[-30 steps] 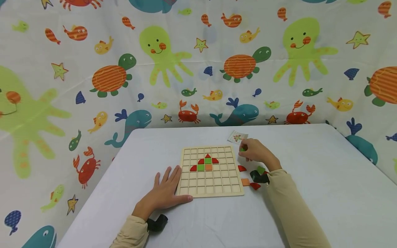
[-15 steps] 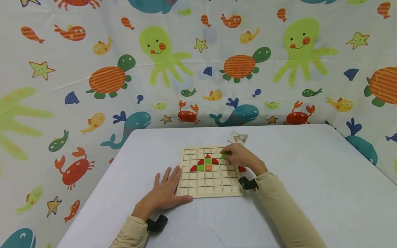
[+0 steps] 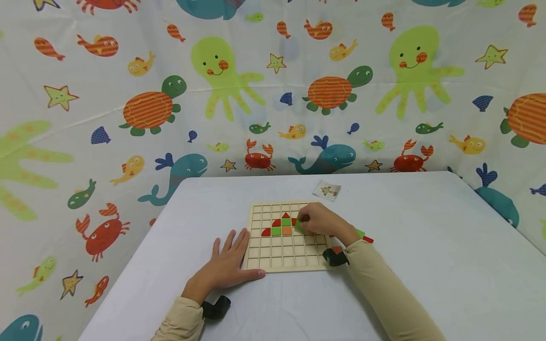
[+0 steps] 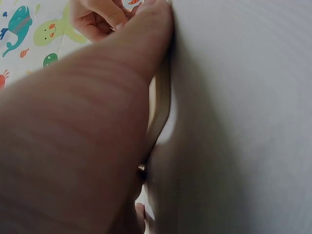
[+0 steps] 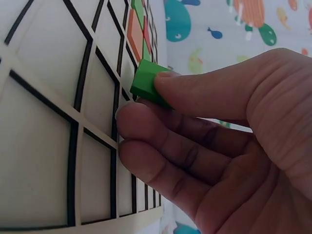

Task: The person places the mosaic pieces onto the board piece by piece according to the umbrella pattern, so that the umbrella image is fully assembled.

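Observation:
My right hand [image 3: 324,220] pinches a green square tile [image 5: 146,80] between thumb and fingers, low over the wooden grid board [image 3: 273,258]. In the head view the tile is just right of the orange square [image 3: 287,230] in the grid. Around that lie a red triangle [image 3: 286,215], green squares [image 3: 276,230] and red rounded pieces [image 3: 266,231]. My left hand [image 3: 226,265] rests with fingers spread at the board's left edge, its thumb along the near left corner. The left wrist view shows mostly that thumb [image 4: 141,53] against the board's side.
A small printed card [image 3: 327,190] with a coloured grid pattern lies behind the board. Right of the board, partly hidden by my right arm, are loose pieces: green [image 3: 360,233], red [image 3: 368,240] and orange [image 3: 337,249]. A patterned curtain [image 3: 256,94] hangs behind the white table [image 3: 426,227].
My right hand has moved left with the green tile, from beside the board's right edge to over the grid near the placed pieces. The left hand has stayed put.

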Available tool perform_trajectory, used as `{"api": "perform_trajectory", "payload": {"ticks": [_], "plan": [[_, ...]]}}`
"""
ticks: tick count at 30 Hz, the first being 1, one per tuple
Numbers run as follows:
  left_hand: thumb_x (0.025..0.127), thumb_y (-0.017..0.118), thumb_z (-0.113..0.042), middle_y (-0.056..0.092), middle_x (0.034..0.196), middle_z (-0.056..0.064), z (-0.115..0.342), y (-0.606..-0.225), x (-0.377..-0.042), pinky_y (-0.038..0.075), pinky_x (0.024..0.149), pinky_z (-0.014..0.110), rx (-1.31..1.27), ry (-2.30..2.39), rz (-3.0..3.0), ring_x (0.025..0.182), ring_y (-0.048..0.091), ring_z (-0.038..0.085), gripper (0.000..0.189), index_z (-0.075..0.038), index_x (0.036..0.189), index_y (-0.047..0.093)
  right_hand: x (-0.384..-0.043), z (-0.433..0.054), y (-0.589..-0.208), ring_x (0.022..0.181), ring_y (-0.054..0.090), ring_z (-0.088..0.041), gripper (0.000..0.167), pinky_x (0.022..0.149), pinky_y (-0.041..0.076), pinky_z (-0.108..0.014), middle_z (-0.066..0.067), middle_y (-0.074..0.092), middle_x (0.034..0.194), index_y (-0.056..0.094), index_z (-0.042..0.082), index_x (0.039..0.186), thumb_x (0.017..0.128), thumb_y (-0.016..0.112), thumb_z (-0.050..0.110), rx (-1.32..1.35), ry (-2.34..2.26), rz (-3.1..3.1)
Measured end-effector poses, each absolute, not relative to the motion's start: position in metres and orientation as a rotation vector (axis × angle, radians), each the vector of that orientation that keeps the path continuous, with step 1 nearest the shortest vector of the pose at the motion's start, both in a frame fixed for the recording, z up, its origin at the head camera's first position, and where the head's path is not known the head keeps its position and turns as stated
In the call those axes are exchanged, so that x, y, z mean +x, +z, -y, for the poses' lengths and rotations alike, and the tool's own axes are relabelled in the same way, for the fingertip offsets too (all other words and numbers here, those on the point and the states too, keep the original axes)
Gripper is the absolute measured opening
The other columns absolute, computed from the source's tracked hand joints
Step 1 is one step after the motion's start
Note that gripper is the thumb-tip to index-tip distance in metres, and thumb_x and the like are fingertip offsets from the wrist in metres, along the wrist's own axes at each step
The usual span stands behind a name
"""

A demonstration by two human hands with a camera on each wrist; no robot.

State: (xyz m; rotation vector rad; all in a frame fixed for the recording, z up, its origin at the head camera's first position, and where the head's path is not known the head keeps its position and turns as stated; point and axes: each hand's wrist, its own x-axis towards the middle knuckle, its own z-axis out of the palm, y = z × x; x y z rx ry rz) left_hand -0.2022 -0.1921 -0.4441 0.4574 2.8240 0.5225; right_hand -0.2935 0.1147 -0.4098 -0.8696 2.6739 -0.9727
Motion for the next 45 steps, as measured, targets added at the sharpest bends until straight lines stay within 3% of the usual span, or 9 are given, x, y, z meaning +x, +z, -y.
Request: {"api": "perform_trajectory", "payload": {"ticks": [6,14,22,31,45], "plan": [[0.085,0.073,-0.074,0.015,0.178,0.015,0.191,-0.444,-0.202,-0.007,0.123,0.070,0.459,0.525,-2.826,0.163,0.001,0.043,0.124,-0.003,0.171,0.019,-0.293,-0.112,-0.410,0.067,0.059,-0.012,0.008,0.072,0.055,-0.030,0.000,0.070,0.085,0.080,0.001,0.105,0.101,0.073,0.003,-0.877,-0.889,-2.680],[0.085,0.071,-0.076,0.014,0.178,0.015,0.190,-0.445,-0.201,-0.008,0.123,0.070,0.462,0.512,-2.832,0.163,0.001,0.043,0.124,-0.004,0.171,0.018,-0.292,-0.110,-0.411,0.083,0.059,-0.017,0.011,0.080,0.055,-0.032,-0.002,0.072,0.096,0.081,0.002,0.108,0.101,0.072,0.003,-0.886,-0.831,-2.710],[0.086,0.071,-0.076,0.013,0.178,0.015,0.190,-0.444,-0.199,-0.008,0.123,0.070,0.458,0.513,-2.826,0.163,0.000,0.042,0.124,-0.004,0.171,0.018,-0.288,-0.107,-0.412,0.081,0.058,-0.017,0.002,0.077,0.053,-0.031,0.002,0.066,0.087,0.074,0.004,0.101,0.100,0.074,0.003,-0.850,-0.873,-2.730],[0.085,0.072,-0.076,0.014,0.178,0.014,0.189,-0.445,-0.198,-0.007,0.123,0.071,0.444,0.519,-2.828,0.163,0.001,0.043,0.125,-0.004,0.171,0.018,-0.288,-0.106,-0.416,0.073,0.054,-0.015,0.008,0.067,0.048,-0.029,0.002,0.061,0.080,0.070,0.009,0.099,0.099,0.075,0.004,-0.870,-0.831,-2.769],[0.085,0.073,-0.074,0.015,0.178,0.015,0.189,-0.444,-0.198,-0.006,0.122,0.071,0.453,0.520,-2.829,0.163,0.001,0.043,0.123,-0.003,0.171,0.020,-0.284,-0.102,-0.414,0.078,0.055,-0.016,0.004,0.073,0.051,-0.031,0.001,0.064,0.085,0.071,0.004,0.097,0.099,0.074,0.002,-0.845,-0.787,-2.768]]}}
